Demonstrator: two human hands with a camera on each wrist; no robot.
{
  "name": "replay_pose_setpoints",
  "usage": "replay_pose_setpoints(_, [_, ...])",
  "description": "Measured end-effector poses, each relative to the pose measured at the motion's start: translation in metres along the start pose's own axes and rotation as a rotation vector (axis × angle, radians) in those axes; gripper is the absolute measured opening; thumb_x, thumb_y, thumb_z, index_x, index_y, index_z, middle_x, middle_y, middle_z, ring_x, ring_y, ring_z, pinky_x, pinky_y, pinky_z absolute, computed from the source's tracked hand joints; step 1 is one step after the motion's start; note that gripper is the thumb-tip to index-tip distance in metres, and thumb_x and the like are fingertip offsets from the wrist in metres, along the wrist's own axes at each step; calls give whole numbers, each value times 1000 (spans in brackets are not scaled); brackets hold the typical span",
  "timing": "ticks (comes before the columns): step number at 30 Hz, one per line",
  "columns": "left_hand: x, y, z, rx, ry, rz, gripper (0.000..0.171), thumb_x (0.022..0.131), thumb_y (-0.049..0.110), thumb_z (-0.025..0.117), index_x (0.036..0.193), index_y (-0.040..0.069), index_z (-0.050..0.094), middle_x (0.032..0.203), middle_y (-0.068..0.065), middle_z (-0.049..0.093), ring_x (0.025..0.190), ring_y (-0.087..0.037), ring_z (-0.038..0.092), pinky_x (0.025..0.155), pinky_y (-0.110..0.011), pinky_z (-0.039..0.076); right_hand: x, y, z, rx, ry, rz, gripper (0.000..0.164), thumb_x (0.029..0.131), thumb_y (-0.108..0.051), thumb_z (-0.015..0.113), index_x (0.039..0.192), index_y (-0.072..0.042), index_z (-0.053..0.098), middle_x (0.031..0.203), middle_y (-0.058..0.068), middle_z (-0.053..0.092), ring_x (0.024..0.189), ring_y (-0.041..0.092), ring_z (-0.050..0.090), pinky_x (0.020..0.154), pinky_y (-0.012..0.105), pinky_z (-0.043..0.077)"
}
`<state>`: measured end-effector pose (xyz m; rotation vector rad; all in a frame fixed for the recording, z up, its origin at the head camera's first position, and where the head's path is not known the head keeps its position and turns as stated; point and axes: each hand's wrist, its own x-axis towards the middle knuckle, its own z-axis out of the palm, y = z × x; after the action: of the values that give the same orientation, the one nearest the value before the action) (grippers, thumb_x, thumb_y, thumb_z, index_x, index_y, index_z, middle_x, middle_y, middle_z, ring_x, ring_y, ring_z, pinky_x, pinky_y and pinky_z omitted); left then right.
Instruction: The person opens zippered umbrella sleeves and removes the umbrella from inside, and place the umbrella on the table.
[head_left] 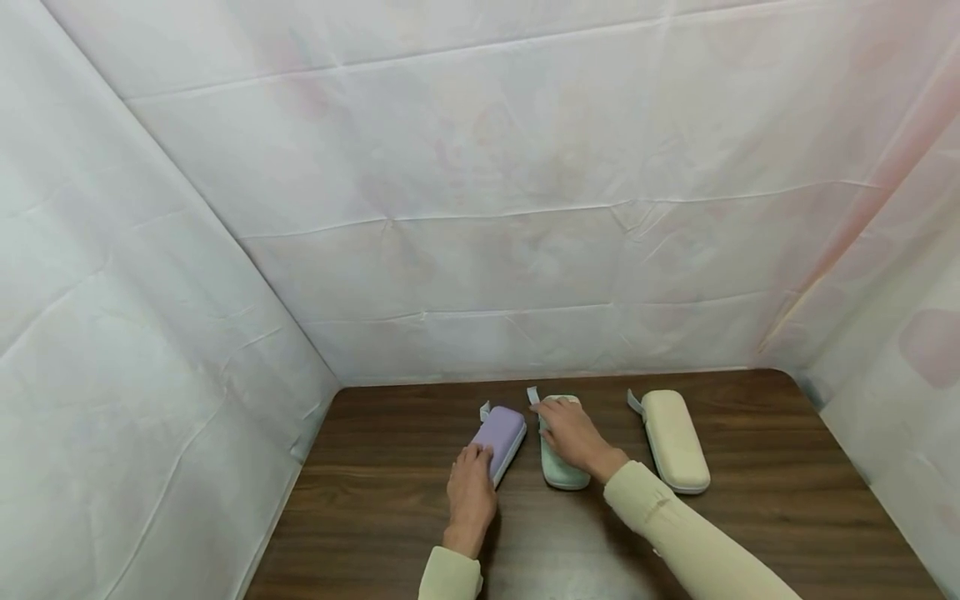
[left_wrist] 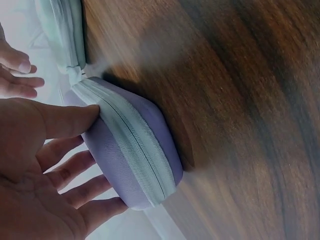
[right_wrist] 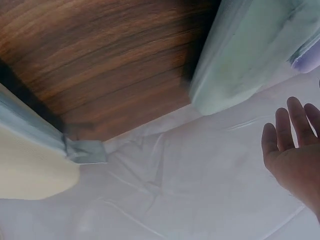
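**Fingers (left_wrist: 72,169) of the left hand (head_left: 472,492) round the purple case (head_left: 501,430); those of the right hand (head_left: 572,435) loose above the green case (head_left: 562,472)**

Pale, creased sheets (head_left: 487,167) wall the space at the back, left and right, marked with faint pinkish patches. Below them stands a brown wood-grained table (head_left: 360,483) with rounded back corners, a soft sheen on its near middle.

Two light sleeves (head_left: 697,533) reach in from the near edge. Three cases lie in a row toward the table's back: purple at left, slanting; green in the middle, just beside it; cream case (head_left: 677,440) at right, apart from both hands.

Left thumb and fingers lie on opposite sides of the purple case, parted by its thickness and holding it. Right fingers are nearly straight, slightly spread, and grip nothing; the right wrist view shows a gap between them and the green case.

Smallest are the pale tabs (head_left: 635,402) at the cases' far ends and the whitish zip (left_wrist: 132,135) along the purple case.
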<state>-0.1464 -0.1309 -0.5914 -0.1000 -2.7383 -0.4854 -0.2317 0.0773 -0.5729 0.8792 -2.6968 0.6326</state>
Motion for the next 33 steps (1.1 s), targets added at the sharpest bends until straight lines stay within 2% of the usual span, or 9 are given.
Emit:
replay_pose_setpoints(7, [0, -2, -1, -8, 41, 24, 46, 70, -16, 80, 111, 5, 79, 110, -8, 69, 107, -34, 68, 88, -52, 56, 6, -6, 3, -18, 11, -67, 38, 91, -1, 79, 128, 0, 69, 124, 14, 71, 112, 35, 64, 97, 53, 53])
replay_pose_setpoints(18, [3, -2, -1, -63, -26, -37, 40, 75, -5, 88, 112, 7, 80, 118, -9, 70, 109, -35, 69, 76, -56, 58, 12, -3, 6, -55, -38, -67, 34, 95, -1, 74, 129, 0, 69, 121, 12, 71, 107, 31, 64, 96, 49, 53])
replay_pose_setpoints(21, [3, -1, -2, -63, -33, -44, 40, 74, -7, 86, 111, 7, 81, 116, -8, 69, 107, -34, 69, 76, -55, 57, 14, -1, 7, -58, -56, -57, 33, 96, 1, 72, 129, 0, 69, 120, 12, 71, 106, 31, 64, 95, 48, 54])
replay_pose_setpoints(28, [3, -2, -6, -41, 1, -7, 42, 69, -11, 87, 106, 7, 82, 112, -8, 71, 104, -33, 70, 80, -52, 57, 18, 3, 7, -81, -77, -65, 30, 96, 1, 72, 126, -3, 71, 119, 11, 71, 106, 31, 64, 96, 49, 54])
replay_pose_setpoints(33, [2, -5, -9, -60, -25, -9, 42, 70, -12, 85, 107, 7, 82, 114, -8, 72, 105, -33, 70, 82, -52, 57, 21, 4, 6, -90, -120, -49, 29, 98, 2, 70, 126, -5, 72, 120, 10, 72, 108, 31, 64, 99, 50, 53])
